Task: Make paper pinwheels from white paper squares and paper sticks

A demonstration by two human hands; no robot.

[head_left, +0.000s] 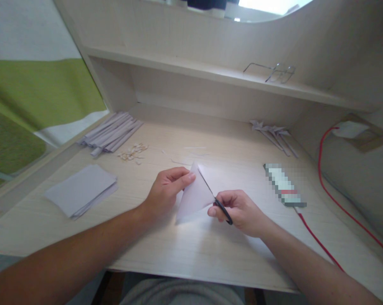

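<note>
My left hand [174, 184] pinches a white sheet of paper [193, 199] near its top, thumb in front. The paper is held up over the middle of the desk. In my right hand [237, 209] is a pair of scissors [223, 209] with black handles, my fingers around them. A thin blade runs up across the paper towards its top, close to my left thumb. How far the blades are apart cannot be made out.
On the left lie a stack of paper [83, 188], several rolled paper sticks [111, 131] and small scraps [132, 152]. Folded paper pieces [274, 133] and a phone [283, 186] with a red cable [321, 243] are on the right. Glasses [278, 73] rest on the shelf [191, 70].
</note>
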